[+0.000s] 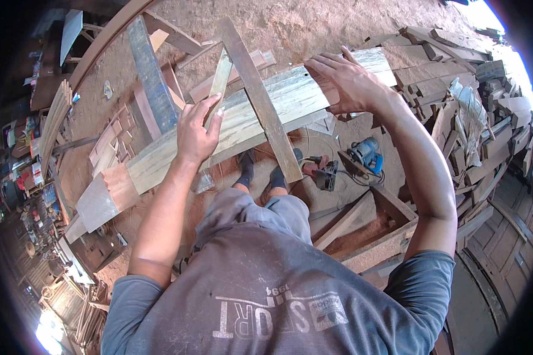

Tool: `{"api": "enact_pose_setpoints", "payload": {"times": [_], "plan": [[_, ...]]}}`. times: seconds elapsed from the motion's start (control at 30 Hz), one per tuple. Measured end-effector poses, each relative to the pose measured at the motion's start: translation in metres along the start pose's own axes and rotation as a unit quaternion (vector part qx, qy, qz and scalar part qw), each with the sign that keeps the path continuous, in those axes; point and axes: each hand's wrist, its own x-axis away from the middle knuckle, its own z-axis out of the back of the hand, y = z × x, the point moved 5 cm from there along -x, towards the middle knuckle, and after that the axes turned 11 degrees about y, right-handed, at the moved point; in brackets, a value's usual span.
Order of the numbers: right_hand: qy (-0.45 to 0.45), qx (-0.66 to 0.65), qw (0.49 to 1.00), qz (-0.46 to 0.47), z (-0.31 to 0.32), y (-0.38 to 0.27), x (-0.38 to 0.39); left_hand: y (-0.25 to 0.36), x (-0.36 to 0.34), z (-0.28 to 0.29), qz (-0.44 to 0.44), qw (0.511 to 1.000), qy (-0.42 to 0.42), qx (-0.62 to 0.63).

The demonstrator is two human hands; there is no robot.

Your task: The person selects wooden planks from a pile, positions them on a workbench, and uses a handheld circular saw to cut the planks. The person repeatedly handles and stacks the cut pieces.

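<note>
A long pale plank (284,94), streaked grey, lies slanting across the view in front of me. A dark wooden crosspiece (254,106) lies over it. My left hand (199,127) is closed on a narrow pale strip (221,77) that rests across the plank just left of the crosspiece. My right hand (358,86) spans the plank toward its right end, fingers at the far edge and thumb at the near edge, gripping it. The plank's left part ends in pinkish and grey sections (98,207).
A blue power tool (366,155) and a red one (324,174) sit on the dusty ground near my feet, with cords. A wooden frame (367,251) is at lower right, piled offcuts (494,151) at right, boards (153,71) and clutter at left.
</note>
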Motion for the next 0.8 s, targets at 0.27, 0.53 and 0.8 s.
{"api": "enact_pose_setpoints", "payload": {"times": [0.27,0.53,0.8], "plan": [[0.007,-0.005,1.0,0.0,-0.001,0.0,0.0,0.0,-0.001,0.001,-0.003,1.0,-0.002,-0.004],[0.008,-0.028,1.0,-0.004,0.003,-0.001,0.002,-0.002,-0.001,0.001,-0.007,1.0,0.007,-0.001],[0.028,-0.04,0.999,0.004,0.01,-0.004,0.003,-0.004,0.003,0.002,0.0,0.998,0.041,-0.046]]}}
